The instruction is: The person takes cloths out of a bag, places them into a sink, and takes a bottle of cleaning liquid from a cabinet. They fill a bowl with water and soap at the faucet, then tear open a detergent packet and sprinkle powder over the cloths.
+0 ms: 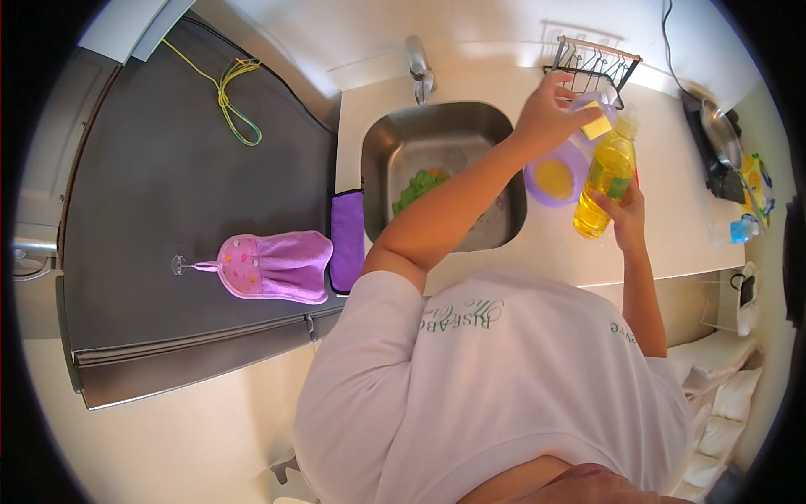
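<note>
Bottle (610,168), yellow liquid within, right of the sink: right hand (623,213) clamped round its near half. Yellow block (596,127), beyond the bowl and just beside the bottle's far end: left hand (544,111) reaching across, fingers at it; whether they grip cannot be told. Hands apart from each other. Bowl (535,186), lilac, yellow inside, on the worktop (663,245) between sink and bottle. Sink (382,134), steel, leafy greens (417,190) inside. Rack (630,77), far side. Pan (720,134), far right. Purple cloth (348,239), left of sink; pink towel (290,267), farther left.
</note>
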### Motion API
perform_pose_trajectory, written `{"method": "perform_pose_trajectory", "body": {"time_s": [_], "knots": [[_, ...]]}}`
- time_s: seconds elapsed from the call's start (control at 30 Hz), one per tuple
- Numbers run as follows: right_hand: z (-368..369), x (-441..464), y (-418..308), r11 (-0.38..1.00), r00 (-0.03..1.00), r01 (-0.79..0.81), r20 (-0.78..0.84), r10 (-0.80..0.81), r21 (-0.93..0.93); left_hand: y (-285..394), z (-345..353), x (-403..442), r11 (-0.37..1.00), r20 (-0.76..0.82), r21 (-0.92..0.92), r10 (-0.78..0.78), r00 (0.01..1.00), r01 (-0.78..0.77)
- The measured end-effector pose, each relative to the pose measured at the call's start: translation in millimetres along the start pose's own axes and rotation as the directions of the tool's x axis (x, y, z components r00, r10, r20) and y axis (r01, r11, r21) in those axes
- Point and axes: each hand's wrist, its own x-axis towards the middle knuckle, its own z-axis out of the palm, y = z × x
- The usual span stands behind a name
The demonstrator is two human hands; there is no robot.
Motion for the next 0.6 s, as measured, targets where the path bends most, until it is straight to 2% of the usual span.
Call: {"method": "perform_pose_trajectory", "body": {"time_s": [0.03,0.07,0.17,0.27,0.3,0.37,0.4,0.47,0.5,0.57,0.6], "knots": [[-2,1,-2,1.0,1.0,0.0,0.01,0.0,-0.006,-6,-6,2,0.999,-0.012,0.037,-0.023,1.0,0.023],[-4,1,-4,1.0,1.0,-0.003,0.018,0.003,-0.011,-12,-10,5,1.0,0.013,-0.016,-0.021,1.0,0.021],[-10,2,-6,0.998,0.996,-0.034,0.078,0.037,-0.045,-1,-11,7,0.89,0.212,-0.453,0.06,0.975,0.044],[-12,5,-9,0.991,0.983,-0.083,0.153,0.099,-0.107,16,-11,6,0.879,0.436,-0.474,0.177,0.882,0.058],[-12,6,-11,0.986,0.977,-0.101,0.174,0.123,-0.129,14,-12,6,0.909,0.441,-0.415,0.159,0.883,0.043],[-16,8,-15,0.954,0.981,-0.056,0.162,0.107,-0.296,9,-14,10,0.958,0.454,-0.288,0.123,0.882,0.014],[-19,9,-18,0.926,0.984,-0.033,0.153,0.097,-0.376,8,-15,9,0.994,0.375,-0.103,0.068,0.924,-0.032],[-30,13,-22,0.765,0.987,0.075,0.156,0.034,-0.64,6,-15,4,0.959,0.182,0.276,0.008,0.983,-0.059],[-33,15,-26,0.651,0.986,0.122,0.166,0.006,-0.749,-2,-17,5,0.963,0.133,0.269,-0.045,0.99,0.008],[-34,18,-43,0.491,0.985,0.103,0.156,0.07,-0.865,-29,-24,12,0.959,0.036,0.246,-0.152,0.988,0.139],[-34,20,-47,0.401,0.984,0.095,0.146,0.098,-0.911,-41,-26,13,0.963,0.027,0.227,-0.153,0.988,0.143]]}}
